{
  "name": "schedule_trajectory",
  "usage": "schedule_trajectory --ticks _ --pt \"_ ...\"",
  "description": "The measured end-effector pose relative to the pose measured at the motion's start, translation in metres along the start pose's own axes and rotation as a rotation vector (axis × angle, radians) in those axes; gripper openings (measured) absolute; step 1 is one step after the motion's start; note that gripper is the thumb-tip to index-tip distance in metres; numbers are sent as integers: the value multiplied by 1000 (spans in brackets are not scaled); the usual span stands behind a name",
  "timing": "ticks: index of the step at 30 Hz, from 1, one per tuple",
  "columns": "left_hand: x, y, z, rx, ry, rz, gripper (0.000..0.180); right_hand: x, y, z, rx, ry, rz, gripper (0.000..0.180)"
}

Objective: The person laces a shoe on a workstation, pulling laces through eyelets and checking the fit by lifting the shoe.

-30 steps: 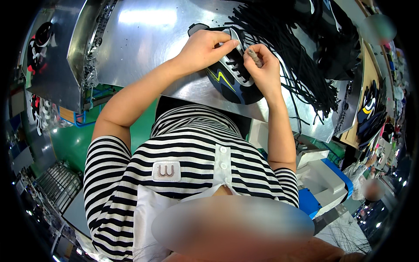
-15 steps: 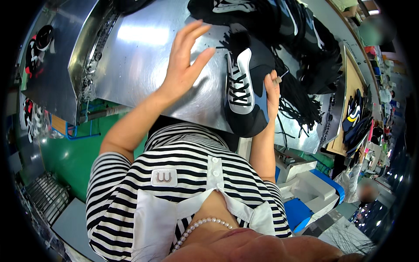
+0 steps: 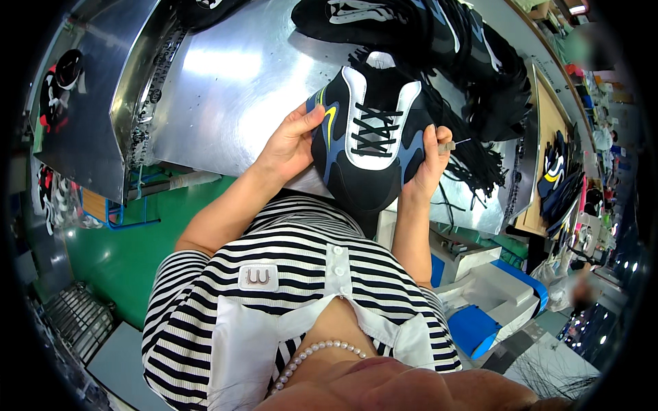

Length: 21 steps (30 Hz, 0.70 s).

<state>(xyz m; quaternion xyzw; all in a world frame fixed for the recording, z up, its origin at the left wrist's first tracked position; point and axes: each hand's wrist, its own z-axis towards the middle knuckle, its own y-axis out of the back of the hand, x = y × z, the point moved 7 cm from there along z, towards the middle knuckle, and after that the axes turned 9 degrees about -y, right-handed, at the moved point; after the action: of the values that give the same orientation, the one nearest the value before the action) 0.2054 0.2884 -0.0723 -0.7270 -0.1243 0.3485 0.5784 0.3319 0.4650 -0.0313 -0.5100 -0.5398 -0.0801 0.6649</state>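
Note:
A black and blue shoe upper, with yellow lines on one side and a white lace panel, is spread between my hands above the metal table's near edge. Black lace criss-crosses its eyelets. My left hand grips the upper's left side, thumb on top. On the right side, my right hand is closed on it. A small tool with a tan handle and thin metal tip sticks out from my right fingers, pointing right. The fingers beneath the upper are hidden.
The shiny metal table has a raised panel on its left. A pile of black shoe uppers lies at the far right, beside a bundle of loose black laces. Another dark upper lies at the far left. A white and blue machine stands right.
My left hand has come down from open air and taken hold of the upper's left side. The upper has turned and spread to face up, showing its blue and yellow side.

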Motion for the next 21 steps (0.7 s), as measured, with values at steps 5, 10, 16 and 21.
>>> schedule_trajectory --ticks 5,10,16,21 --pt "-5 -4 -3 57 2 7 38 1 2 1 -13 106 -150 19" --pt "-11 -12 -5 71 63 5 38 -15 -10 -1 153 -100 -211 18" --pt "-16 23 -11 -130 147 302 44 -28 -4 -6 74 -108 -244 15" --pt "-45 10 -22 -133 -439 1342 44 -59 16 -1 18 -131 -320 12"
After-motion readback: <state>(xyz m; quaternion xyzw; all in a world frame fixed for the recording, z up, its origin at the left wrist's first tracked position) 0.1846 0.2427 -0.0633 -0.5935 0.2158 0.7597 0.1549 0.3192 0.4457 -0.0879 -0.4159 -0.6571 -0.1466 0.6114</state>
